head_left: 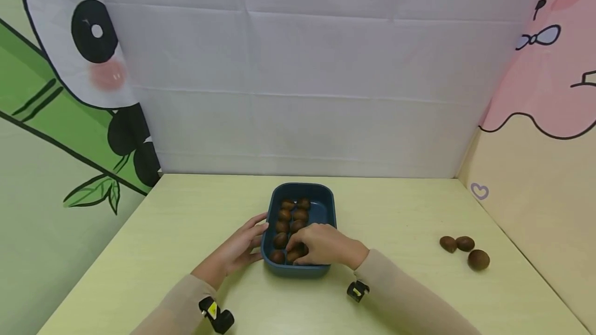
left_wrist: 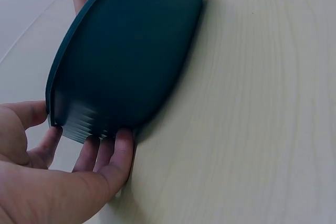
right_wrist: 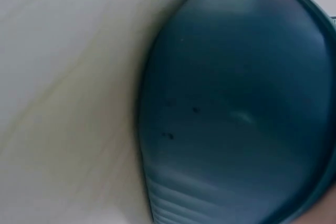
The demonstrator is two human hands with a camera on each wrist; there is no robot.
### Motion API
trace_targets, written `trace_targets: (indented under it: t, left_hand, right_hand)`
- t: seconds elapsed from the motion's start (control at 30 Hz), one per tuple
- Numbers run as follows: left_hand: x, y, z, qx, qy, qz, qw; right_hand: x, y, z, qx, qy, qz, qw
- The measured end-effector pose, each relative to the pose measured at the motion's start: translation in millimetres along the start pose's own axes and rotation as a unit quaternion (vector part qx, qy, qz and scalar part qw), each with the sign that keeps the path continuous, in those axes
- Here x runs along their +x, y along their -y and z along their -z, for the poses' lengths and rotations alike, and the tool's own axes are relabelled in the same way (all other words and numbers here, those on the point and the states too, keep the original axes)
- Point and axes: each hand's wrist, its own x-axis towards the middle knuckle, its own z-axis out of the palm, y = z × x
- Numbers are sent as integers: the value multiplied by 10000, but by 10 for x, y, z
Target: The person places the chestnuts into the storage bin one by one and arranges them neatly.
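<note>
A dark blue rectangular box [head_left: 301, 271] sits on the table, holding brown chestnuts [head_left: 284, 215] lined up in two columns along its left and middle. My left hand [head_left: 238, 246] steadies the box from the left, its fingertips [left_wrist: 124, 139] touching the ribbed outer wall. Inside the near end of the box, my right hand [head_left: 323, 244] reaches in from the right, thumb and fingers curled and pinching a chestnut [head_left: 293, 256] at the bottom of the second column. In the right wrist view the outer wall of the box [right_wrist: 236, 98] hides the fingertips.
Three loose chestnuts [head_left: 465, 243] lie on the right side of the pale wooden table [head_left: 396, 211]. A white panel [head_left: 302, 128] stands along the far edge, and walls with cartoon drawings flank the table on both sides.
</note>
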Motion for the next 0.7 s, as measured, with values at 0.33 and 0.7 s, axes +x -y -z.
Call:
trace_targets:
  t: [0.33, 0.7]
  left_hand:
    - [11, -9, 14, 34, -20, 42, 10000]
    - [21, -10, 12, 27, -37, 60, 10000]
  right_hand:
    - [-13, 16, 27, 0, -80, 45, 10000]
    - [-223, -70, 241, 64, -316, -60, 9995]
